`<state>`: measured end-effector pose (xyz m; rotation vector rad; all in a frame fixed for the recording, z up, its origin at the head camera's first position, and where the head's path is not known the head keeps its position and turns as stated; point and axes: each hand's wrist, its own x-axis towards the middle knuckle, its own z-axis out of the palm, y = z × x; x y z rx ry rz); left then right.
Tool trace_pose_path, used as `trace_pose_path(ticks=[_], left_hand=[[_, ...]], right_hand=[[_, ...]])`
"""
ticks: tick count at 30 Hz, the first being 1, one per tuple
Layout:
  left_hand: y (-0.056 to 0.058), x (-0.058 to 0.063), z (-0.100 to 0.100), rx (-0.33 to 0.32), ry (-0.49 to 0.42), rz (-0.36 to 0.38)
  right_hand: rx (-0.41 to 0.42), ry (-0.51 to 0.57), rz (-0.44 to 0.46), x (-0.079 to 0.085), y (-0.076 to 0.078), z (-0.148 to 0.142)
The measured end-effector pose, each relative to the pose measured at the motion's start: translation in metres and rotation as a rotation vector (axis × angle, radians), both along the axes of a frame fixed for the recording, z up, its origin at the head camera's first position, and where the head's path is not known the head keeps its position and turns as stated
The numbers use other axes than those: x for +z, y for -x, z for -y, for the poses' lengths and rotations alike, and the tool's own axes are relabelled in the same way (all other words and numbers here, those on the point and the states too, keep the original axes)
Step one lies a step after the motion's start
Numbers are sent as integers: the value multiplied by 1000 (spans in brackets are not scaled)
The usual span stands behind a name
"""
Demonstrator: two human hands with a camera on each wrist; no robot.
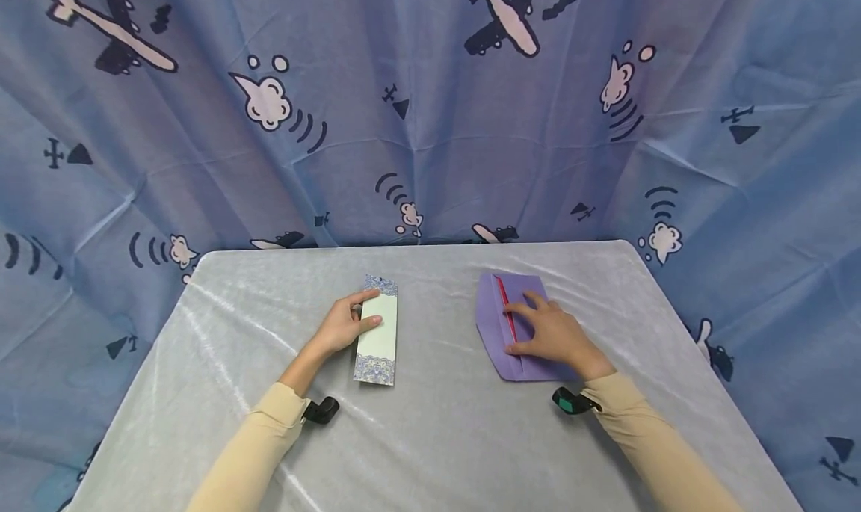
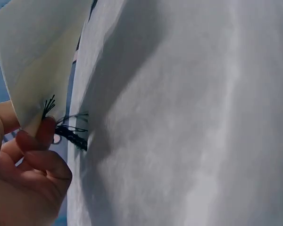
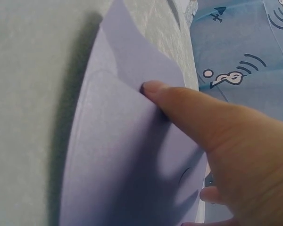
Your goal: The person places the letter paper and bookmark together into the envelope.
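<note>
My left hand pinches the long edge of a pale bookmark with blue patterned bands at both ends. From the left wrist, the bookmark's plain back tilts up off the table, and dark threads like a tassel show beside the fingertips. To the right lies a purple envelope, its flap spread to the left. A strip of red shows along its mouth; what it belongs to is mostly hidden. My right hand grips the pocket's edge, thumb at the mouth and fingers curled farther up.
A table with a light grey, velvety cloth lies under both things. Behind it hangs a blue curtain printed with aeroplanes. Small black devices sit at the left wrist and the right wrist.
</note>
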<state>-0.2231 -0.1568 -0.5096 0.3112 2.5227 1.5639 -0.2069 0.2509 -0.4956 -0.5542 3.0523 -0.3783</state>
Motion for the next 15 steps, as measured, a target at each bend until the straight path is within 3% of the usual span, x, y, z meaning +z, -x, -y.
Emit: trace_pose_path(ticks=[5, 10, 15], left_hand=[[1, -5, -3, -90, -65, -20], [0, -4, -4, -193, -83, 29], [1, -2, -8, -216, -77, 69]], right_hand=[[-1, 2, 1, -1, -1, 1], [-5, -3, 6, -1, -2, 1], [-4, -6, -1, -1, -1, 1]])
